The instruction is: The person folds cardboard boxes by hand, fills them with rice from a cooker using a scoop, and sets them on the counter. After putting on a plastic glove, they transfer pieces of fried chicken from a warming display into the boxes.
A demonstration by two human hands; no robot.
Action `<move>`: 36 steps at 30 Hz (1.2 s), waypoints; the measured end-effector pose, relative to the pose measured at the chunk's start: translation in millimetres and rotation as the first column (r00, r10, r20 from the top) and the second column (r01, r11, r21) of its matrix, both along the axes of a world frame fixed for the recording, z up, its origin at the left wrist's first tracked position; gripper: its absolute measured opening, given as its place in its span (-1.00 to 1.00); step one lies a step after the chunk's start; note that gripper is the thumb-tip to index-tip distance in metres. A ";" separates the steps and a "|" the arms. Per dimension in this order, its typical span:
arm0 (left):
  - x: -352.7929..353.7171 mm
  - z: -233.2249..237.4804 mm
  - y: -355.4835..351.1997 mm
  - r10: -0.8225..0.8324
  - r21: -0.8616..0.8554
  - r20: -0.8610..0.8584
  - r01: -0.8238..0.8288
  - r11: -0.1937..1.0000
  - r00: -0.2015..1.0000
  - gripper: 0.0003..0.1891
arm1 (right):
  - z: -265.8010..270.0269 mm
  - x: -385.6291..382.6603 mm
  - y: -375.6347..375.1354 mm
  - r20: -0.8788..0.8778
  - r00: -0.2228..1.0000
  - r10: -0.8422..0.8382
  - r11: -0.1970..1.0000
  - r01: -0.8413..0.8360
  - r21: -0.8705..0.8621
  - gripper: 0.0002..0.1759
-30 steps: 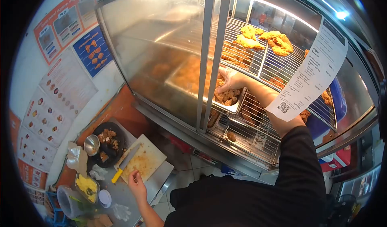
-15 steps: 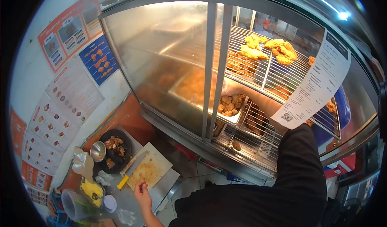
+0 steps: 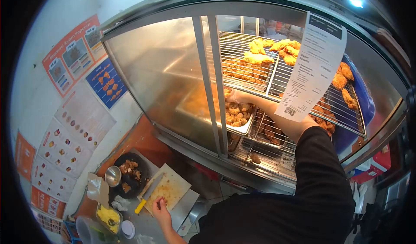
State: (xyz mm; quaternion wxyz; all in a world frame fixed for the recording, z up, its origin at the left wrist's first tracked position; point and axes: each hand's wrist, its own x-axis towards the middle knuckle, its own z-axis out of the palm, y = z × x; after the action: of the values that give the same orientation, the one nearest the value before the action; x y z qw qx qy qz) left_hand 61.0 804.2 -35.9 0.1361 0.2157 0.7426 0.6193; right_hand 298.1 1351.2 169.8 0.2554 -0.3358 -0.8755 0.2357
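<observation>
My right arm reaches into the lit display cabinet point(image 3: 209, 83). My right hand point(image 3: 234, 96) is at the metal tray point(image 3: 241, 128) of small fried chicken pieces point(image 3: 238, 114), below the upper wire rack. The door frame and the glare hide its fingers. My left hand point(image 3: 161, 210) hovers by the near edge of the cutting board point(image 3: 175, 186), fingers loosely bent and nothing seen in them. Close beside it lies a knife with a yellow handle point(image 3: 141, 206). A paper receipt point(image 3: 313, 66) hangs down in front of my right forearm.
Large fried chicken pieces point(image 3: 258, 57) lie on the wire rack point(image 3: 277, 77). On the side table are a dark stone mortar point(image 3: 143, 174) with crumbled food, a metal bowl point(image 3: 113, 176) and a container of yellow food point(image 3: 108, 218). Posters point(image 3: 107, 82) cover the wall.
The view has shifted, so the cabinet and receipt appear further left. My right hand stays in the cabinet by the tray of chicken pieces. My left hand stays beside the board.
</observation>
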 end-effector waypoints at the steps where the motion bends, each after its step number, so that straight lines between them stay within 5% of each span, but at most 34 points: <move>1: 2.9 0.5 0.5 0.001 0.021 0.005 -0.001 1.000 1.000 -0.82 | -4.4 -1.7 -0.5 -0.072 0.996 -0.047 0.999 0.046 -0.016 -0.17; 4: 4.8 -4.9 -3.8 0.018 0.048 0.016 -0.019 0.999 1.000 -0.83 | -13.5 1.6 3.7 -0.385 0.903 -0.188 0.980 0.144 -0.139 -0.18; 7: 8.6 -12.2 -13.0 0.062 0.067 0.054 -0.066 0.996 0.997 -0.83 | -21.7 15.5 12.9 -0.693 0.639 -0.333 0.921 0.063 -0.385 -0.19; 12: 7.5 -27.7 -24.0 0.123 0.083 0.128 -0.134 0.987 0.984 -0.85 | -23.7 38.8 25.9 -0.810 0.352 -0.468 0.793 -0.237 -0.561 -0.20; 22: -5.3 -10.6 -3.7 0.028 0.075 0.120 -0.037 0.996 0.992 -0.84 | -12.1 43.8 34.6 -0.795 0.342 -0.502 0.655 -0.450 -0.607 -0.23; 33: -25.7 4.4 2.6 -0.089 0.006 0.051 0.088 0.996 0.995 -0.83 | -17.3 -12.9 2.0 -0.782 0.422 -0.458 0.621 -0.478 -0.622 -0.26; 36: -16.4 11.2 -4.9 -0.005 0.026 0.033 0.004 1.000 0.999 -0.85 | -16.7 -17.5 6.4 -0.783 0.420 -0.460 0.622 -0.477 -0.621 -0.27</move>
State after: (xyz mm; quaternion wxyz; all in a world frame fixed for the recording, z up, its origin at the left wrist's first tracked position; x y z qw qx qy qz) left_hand 44.6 799.3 -24.6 0.1470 0.2090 0.7316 0.6320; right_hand 280.7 1357.6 153.1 0.5084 -0.2212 -0.3937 0.7332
